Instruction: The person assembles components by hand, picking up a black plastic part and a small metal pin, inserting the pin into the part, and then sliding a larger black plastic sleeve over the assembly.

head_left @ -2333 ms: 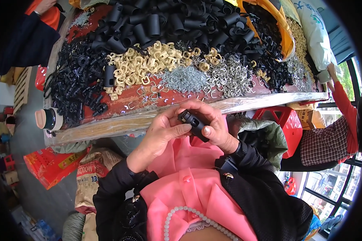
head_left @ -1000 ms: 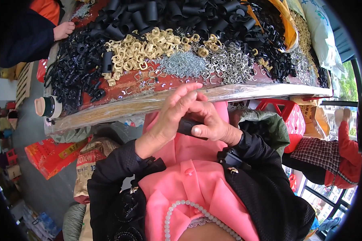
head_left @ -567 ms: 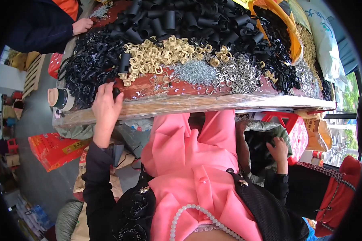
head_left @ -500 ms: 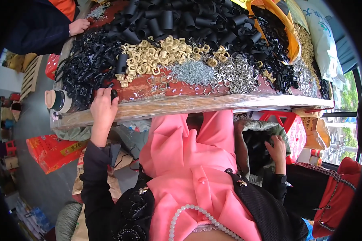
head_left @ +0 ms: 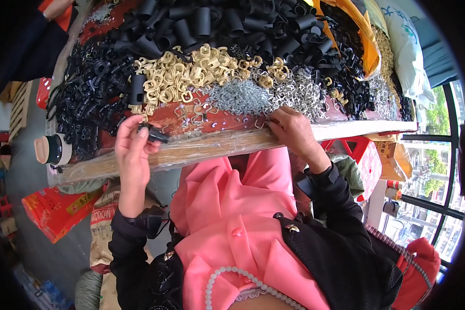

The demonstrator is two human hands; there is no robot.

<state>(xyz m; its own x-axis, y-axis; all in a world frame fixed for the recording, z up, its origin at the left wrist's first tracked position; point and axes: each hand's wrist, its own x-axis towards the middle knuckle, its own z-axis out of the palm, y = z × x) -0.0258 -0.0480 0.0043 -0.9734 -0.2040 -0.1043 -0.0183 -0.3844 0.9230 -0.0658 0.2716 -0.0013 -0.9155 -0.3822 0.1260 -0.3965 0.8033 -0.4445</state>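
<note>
My left hand [head_left: 133, 142] is raised over the table's near edge, its thumb and fingers pinching a small black plastic part [head_left: 154, 134]. At the near rim of the pile of bent silver metal clips [head_left: 299, 98], my right hand [head_left: 293, 129] reaches down with its fingers pressed together. Whatever sits under those fingertips is hidden. A few loose metal clips [head_left: 199, 111] lie between the hands on the red tabletop [head_left: 165, 114]. Beyond them is a heap of beige plastic buckles [head_left: 191, 77], with a black tube [head_left: 137, 89] at its left end.
Black cylinders [head_left: 191, 31] fill the back of the table. Small black parts [head_left: 95, 88] are heaped at left, beside a cream-and-dark container [head_left: 54, 149]. Grey-blue metal pieces [head_left: 240, 98] lie mid-table. A co-worker's sleeve [head_left: 28, 46] shows at far left. A red stool [head_left: 364, 155] stands at right.
My right hand has left the bag of black parts beside my lap and come up to the metal clips. My left hand now holds its black part raised off the tabletop.
</note>
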